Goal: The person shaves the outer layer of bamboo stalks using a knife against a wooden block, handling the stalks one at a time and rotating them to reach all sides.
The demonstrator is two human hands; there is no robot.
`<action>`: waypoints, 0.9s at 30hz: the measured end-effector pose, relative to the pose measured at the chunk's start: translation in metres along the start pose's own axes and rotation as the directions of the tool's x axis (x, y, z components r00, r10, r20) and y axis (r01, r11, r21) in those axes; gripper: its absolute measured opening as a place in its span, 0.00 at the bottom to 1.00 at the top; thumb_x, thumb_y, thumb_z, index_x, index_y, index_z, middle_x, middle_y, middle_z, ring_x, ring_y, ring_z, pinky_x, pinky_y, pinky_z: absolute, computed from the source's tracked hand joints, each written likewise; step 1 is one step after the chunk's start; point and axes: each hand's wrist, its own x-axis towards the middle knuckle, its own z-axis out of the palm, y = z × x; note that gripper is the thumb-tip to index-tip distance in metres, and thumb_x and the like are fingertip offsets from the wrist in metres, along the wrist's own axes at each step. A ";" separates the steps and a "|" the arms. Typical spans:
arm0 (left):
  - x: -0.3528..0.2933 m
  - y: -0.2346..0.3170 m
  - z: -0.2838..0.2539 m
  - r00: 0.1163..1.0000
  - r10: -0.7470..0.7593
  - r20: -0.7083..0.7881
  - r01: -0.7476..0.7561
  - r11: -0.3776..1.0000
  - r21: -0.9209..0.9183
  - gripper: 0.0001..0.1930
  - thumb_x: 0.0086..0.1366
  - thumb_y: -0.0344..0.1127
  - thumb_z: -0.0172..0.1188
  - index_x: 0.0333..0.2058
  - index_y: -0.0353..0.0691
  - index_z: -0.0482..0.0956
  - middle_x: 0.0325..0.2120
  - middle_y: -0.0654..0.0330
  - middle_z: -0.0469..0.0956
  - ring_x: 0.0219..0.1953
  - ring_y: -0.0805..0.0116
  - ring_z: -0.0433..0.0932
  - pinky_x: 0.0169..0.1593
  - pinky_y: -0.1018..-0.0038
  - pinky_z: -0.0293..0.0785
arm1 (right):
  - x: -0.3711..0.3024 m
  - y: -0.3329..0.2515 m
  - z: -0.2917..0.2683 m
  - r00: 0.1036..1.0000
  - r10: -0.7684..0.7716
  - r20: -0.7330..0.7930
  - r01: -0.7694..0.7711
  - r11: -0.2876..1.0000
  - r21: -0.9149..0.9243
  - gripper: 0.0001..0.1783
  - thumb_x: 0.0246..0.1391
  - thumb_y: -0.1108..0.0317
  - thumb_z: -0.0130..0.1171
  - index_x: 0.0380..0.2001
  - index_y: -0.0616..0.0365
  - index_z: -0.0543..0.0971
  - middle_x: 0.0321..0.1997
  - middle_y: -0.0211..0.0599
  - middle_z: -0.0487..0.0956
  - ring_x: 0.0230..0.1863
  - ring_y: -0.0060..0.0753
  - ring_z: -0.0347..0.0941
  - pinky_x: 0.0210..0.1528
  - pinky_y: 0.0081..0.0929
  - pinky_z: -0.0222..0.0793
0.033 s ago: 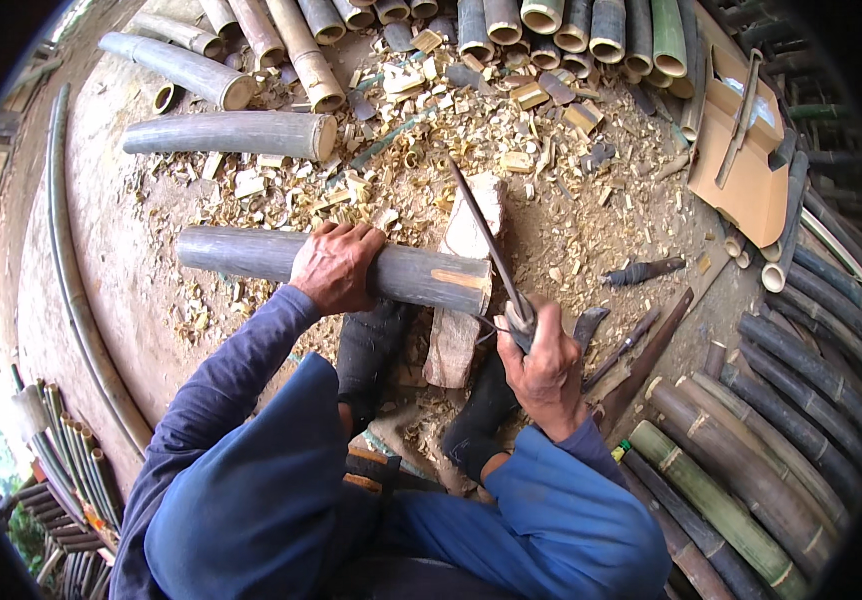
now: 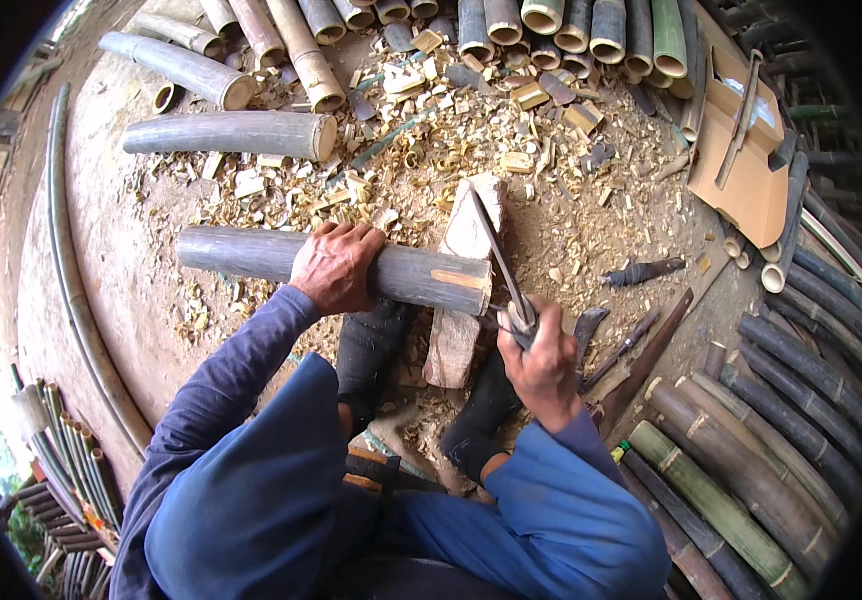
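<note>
A dark bamboo section (image 2: 251, 252) lies crosswise over a pale wooden block (image 2: 471, 225), its right end reaching just past the block. A bare tan strip (image 2: 459, 278) shows near that end. My left hand (image 2: 336, 267) is wrapped over the middle of the bamboo from above. At its right end, my right hand (image 2: 543, 355) grips a long, narrow-bladed hand tool (image 2: 499, 250). The blade points away from me, nearly edge-on, close beside the cut end. Whether it is a saw or a knife, I cannot tell. My fingers hide its handle.
Wood chips (image 2: 431, 150) litter the ground ahead. More bamboo sections (image 2: 231, 135) lie far left, and several stand in a row at the far edge. A cardboard box (image 2: 741, 180) is at far right. Long blades (image 2: 651, 350) and stacked bamboo (image 2: 731, 470) lie right of my legs.
The tool's blade tip has swung a little to the right and nearer to me, with a slight turn of my right hand. My left hand and the bamboo stay in place.
</note>
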 end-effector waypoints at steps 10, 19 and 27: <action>-0.003 0.001 -0.003 1.000 -0.013 0.006 0.014 1.000 -0.010 0.30 0.41 0.43 0.74 0.45 0.42 0.75 0.39 0.54 0.79 0.48 0.52 0.81 0.55 0.57 0.73 | 0.009 -0.007 -0.003 0.999 -0.034 0.026 0.035 0.998 -0.052 0.17 0.62 0.70 0.64 0.47 0.62 0.69 0.32 0.57 0.81 0.33 0.65 0.82 0.32 0.51 0.79; -0.015 0.002 0.012 0.992 -0.024 -0.127 0.026 1.000 0.010 0.31 0.44 0.41 0.73 0.49 0.42 0.76 0.40 0.54 0.79 0.49 0.52 0.80 0.56 0.57 0.73 | 0.014 -0.013 -0.006 0.990 0.050 0.128 -0.037 0.994 -0.102 0.21 0.59 0.71 0.67 0.50 0.61 0.69 0.34 0.56 0.82 0.34 0.64 0.83 0.32 0.50 0.78; -0.008 0.008 0.011 0.993 -0.007 -0.117 0.013 0.999 0.047 0.32 0.45 0.42 0.75 0.50 0.42 0.76 0.41 0.54 0.78 0.49 0.52 0.80 0.56 0.58 0.73 | -0.005 0.033 0.005 0.952 0.213 0.221 -0.165 0.962 -0.217 0.19 0.62 0.71 0.63 0.51 0.63 0.68 0.32 0.61 0.82 0.32 0.67 0.81 0.31 0.52 0.77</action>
